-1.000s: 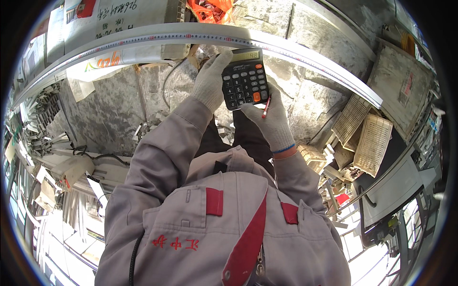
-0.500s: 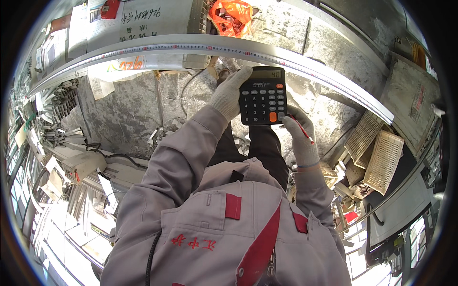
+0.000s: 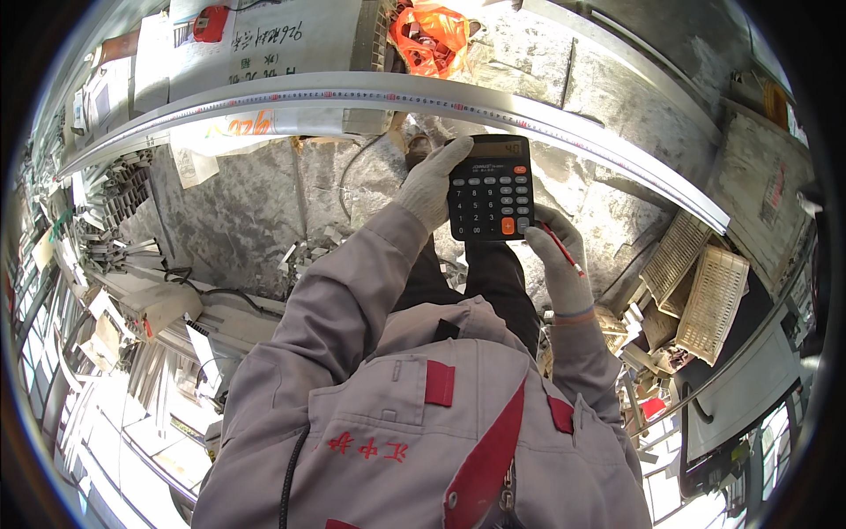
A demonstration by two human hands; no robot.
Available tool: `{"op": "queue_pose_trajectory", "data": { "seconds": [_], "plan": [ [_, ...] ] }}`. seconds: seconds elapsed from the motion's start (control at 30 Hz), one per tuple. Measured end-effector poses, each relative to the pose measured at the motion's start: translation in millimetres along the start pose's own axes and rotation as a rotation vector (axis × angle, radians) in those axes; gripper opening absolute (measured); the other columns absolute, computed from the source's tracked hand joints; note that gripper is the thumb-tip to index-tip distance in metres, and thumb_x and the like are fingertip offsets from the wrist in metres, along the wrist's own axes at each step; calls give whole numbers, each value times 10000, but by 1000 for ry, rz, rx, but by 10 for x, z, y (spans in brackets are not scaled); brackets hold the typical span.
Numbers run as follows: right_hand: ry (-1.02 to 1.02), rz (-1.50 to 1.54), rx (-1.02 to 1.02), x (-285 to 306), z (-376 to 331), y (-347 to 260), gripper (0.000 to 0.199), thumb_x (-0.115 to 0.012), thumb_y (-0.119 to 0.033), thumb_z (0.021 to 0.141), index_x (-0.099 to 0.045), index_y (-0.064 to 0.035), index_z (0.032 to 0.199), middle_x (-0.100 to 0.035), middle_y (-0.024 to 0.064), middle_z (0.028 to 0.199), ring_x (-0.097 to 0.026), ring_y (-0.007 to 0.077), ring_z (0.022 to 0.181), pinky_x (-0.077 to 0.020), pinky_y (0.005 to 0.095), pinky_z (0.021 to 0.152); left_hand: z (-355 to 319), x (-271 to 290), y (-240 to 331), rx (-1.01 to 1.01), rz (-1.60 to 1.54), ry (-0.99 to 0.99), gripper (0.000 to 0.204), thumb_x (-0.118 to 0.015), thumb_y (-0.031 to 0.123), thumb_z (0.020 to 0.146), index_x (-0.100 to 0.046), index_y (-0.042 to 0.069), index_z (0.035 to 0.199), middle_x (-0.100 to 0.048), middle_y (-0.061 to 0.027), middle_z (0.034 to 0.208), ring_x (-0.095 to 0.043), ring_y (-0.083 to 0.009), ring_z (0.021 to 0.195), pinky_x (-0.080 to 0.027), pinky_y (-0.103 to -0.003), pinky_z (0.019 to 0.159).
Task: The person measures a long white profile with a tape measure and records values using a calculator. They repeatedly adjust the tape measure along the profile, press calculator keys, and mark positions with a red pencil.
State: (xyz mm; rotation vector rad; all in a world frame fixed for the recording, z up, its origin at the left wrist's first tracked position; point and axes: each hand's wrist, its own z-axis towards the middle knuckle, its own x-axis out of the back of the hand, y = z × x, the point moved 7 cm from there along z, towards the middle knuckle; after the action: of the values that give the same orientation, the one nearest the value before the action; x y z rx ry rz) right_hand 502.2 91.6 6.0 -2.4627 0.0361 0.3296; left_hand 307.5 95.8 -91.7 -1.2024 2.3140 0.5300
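A black desk calculator (image 3: pixel 480 189) with one large orange key is held up in front of my body, its keys facing me. My gloved left hand (image 3: pixel 430 189) grips its left side, with the thumb over the upper left corner by the display. Close to its lower right corner is my gloved right hand (image 3: pixel 557 251), closed around a thin red pen (image 3: pixel 561 249) that slants down to the right. Some fingers of the right hand are hidden behind the calculator, and I cannot tell whether they touch its back.
Beyond the calculator, a long metal rail with a ruler scale (image 3: pixel 423 99) spans the view. An orange plastic bag (image 3: pixel 432 44) and a large white box (image 3: pixel 300 40) lie past it. Stacked metal profiles (image 3: pixel 123 198) are on the left, pale plastic baskets (image 3: pixel 712 304) on the right.
The whole view has shifted slightly, so the calculator and both hands appear a little lower and to the right. Both hands keep their holds.
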Motion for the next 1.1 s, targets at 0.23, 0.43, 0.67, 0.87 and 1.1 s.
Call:
{"op": "queue_pose_trajectory", "data": {
  "seconds": [0.23, 0.43, 0.67, 0.87, 1.1],
  "plan": [
    [-6, -73, 16, 12, 36, -1, 432, -675, -63, 942, -605, 100, 1336, -713, 112, 1180, -644, 98, 1014, -510, 235, 907, -24, -34, -4, 9, 5, 7, 418, -638, 331, 1056, -646, -9, 1298, -754, -163, 1090, -777, -235, 869, -673, -368, 732],
    [4, -177, -10, 82, 75, 79, 401, -686, -82, 948, -628, 69, 1315, -727, 98, 1134, -646, 98, 984, -509, 232, 877, -47, -25, 9, -5, 41, 35, 412, -641, 329, 1051, -647, 2, 1301, -751, -160, 1094, -776, -236, 877, -672, -375, 744],
    [192, -57, 153, 544, 149, -38, 448, -625, -193, 1004, -617, 16, 1401, -732, 101, 1120, -687, 159, 978, -552, 316, 882, -70, 15, 3, 44, 54, 88, 366, -706, 262, 1015, -646, 12, 1275, -733, -105, 1065, -755, -206, 853, -657, -359, 712],
    [234, -330, 308, 824, 256, -555, 438, -581, -285, 1052, -653, -33, 1404, -710, 62, 1143, -645, 120, 992, -530, 303, 910, -60, 3, -47, 63, 62, 114, 390, -724, 264, 1001, -641, 12, 1287, -712, -70, 1089, -732, -176, 890, -630, -333, 737],
    [294, -450, 379, 1031, 407, -974, 335, -604, -265, 1029, -779, 2, 1131, -714, 48, 860, -615, 113, 741, -524, 283, 700, 6, -90, -107, 43, 130, 155, 351, -770, 231, 968, -685, 30, 1244, -726, -57, 1065, -729, -160, 881, -624, -321, 729]
  ]
}}
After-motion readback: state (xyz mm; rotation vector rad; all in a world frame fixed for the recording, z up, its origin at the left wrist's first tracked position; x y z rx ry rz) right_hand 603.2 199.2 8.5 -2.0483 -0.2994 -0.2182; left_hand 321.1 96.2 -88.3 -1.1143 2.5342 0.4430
